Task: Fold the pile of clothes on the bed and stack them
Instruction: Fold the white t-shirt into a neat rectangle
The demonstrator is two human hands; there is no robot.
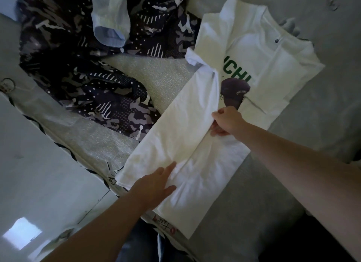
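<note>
The right hand pinches the white shirt's folded flap while the left hand lies flat on it, near the bed's edge.

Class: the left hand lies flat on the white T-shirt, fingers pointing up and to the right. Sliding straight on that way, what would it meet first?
Probably the folded-over edge of the white T-shirt, just beyond the left hand; farther along that line, the right hand gripping that edge.

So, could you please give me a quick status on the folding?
Left hand flat on white T-shirt, right hand pinching its folded-over edge. One side folded in. Camouflage garment and light blue garment unfolded beside it.
</note>
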